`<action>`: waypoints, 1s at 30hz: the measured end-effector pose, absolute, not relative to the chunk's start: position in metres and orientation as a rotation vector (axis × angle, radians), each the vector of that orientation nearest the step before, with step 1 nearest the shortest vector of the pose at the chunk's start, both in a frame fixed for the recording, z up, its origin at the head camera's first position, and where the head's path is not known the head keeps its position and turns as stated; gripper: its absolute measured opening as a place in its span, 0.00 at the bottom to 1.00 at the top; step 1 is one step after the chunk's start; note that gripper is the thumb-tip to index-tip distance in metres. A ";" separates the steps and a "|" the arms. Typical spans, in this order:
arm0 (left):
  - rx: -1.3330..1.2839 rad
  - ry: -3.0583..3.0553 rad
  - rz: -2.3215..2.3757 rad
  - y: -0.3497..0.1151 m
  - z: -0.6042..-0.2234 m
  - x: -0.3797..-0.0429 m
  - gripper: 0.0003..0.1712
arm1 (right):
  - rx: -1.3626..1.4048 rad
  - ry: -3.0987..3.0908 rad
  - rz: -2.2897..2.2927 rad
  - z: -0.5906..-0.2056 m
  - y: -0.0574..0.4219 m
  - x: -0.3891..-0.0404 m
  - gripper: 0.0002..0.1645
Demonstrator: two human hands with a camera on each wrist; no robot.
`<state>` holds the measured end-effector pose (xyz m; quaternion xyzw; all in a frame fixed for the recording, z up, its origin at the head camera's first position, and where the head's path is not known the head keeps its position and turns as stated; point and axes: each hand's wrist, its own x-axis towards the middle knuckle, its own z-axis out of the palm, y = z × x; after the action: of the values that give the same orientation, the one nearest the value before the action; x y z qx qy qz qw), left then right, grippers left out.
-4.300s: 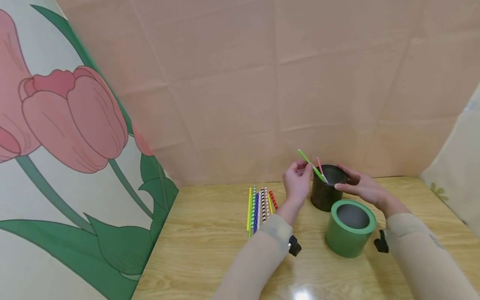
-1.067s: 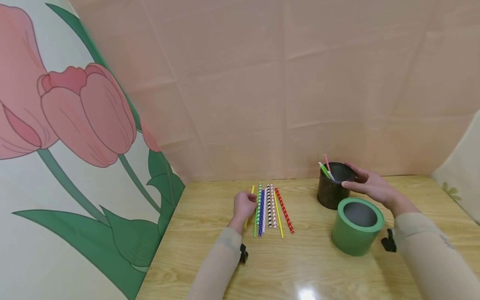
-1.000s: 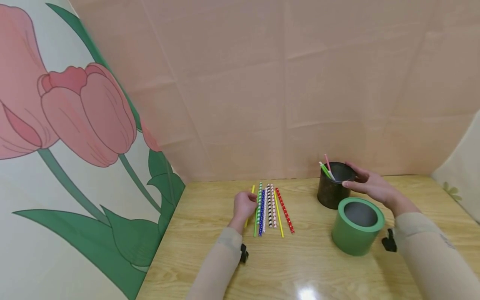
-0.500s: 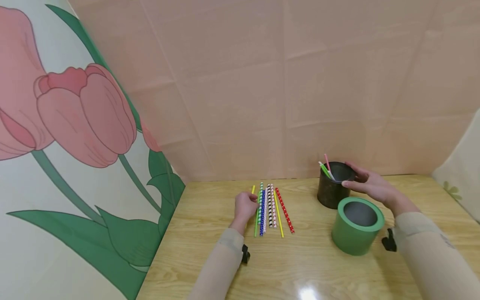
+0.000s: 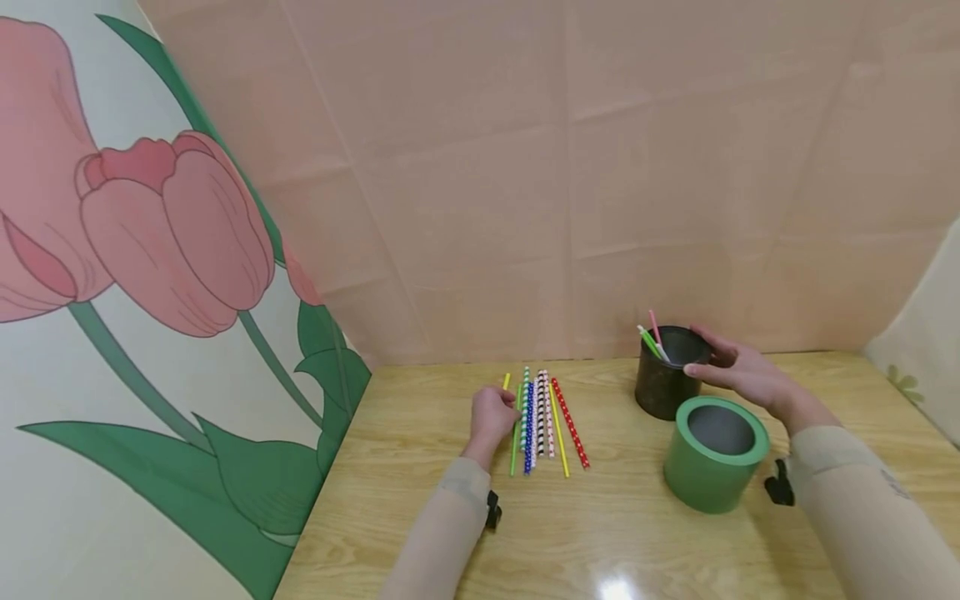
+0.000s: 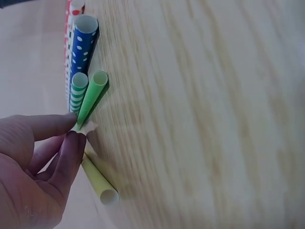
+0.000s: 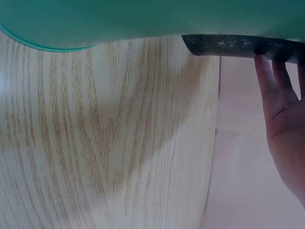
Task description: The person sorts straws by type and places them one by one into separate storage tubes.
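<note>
My left hand is at the left side of a row of straws on the table. In the left wrist view, its thumb and fingers pinch a plain green straw. A green-striped straw and a blue dotted straw lie on one side of it, a yellow straw on the other. My right hand holds the black cup, thumb at the near rim and fingers around the far side. Green, pink and white straws lean inside that cup.
A green cup with a thick rim stands in front of the black cup. Further right in the row lie a second yellow straw and a slanted red dotted straw. Behind the wooden table hangs a pinkish cloth.
Earlier my left hand held a green straw at the black cup; it has since left it there and returned to the row. Lately several straws have shifted slightly right. My right hand keeps its hold.
</note>
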<state>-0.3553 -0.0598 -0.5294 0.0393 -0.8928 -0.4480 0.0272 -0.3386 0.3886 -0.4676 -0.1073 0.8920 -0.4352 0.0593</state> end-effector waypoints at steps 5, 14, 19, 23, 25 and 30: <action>0.148 -2.781 -1.355 -0.057 -0.528 -0.354 0.17 | -0.332 2.707 -1.319 -0.467 0.389 -0.337 0.56; 0.199 -2.804 -1.358 -0.054 -0.526 -0.353 0.17 | -0.323 2.709 -1.312 -0.467 0.388 -0.337 0.56; 0.193 -2.803 -1.340 -0.054 -0.525 -0.353 0.17 | -0.337 2.710 -1.319 -0.467 0.387 -0.337 0.56; 0.149 -2.800 -1.284 -0.054 -0.524 -0.353 0.19 | -0.337 2.707 -1.322 -0.466 0.387 -0.336 0.55; 0.148 -2.801 -1.269 -0.054 -0.524 -0.353 0.19 | -0.334 2.708 -1.319 -0.466 0.387 -0.336 0.55; 0.210 -2.811 -1.290 -0.053 -0.522 -0.353 0.18 | -0.332 2.704 -1.321 -0.468 0.388 -0.337 0.55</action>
<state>-0.3531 -0.0525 -0.5221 0.0677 -0.9066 -0.4159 0.0209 -0.3373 0.3876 -0.4682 -0.1094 0.8917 -0.4355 0.0571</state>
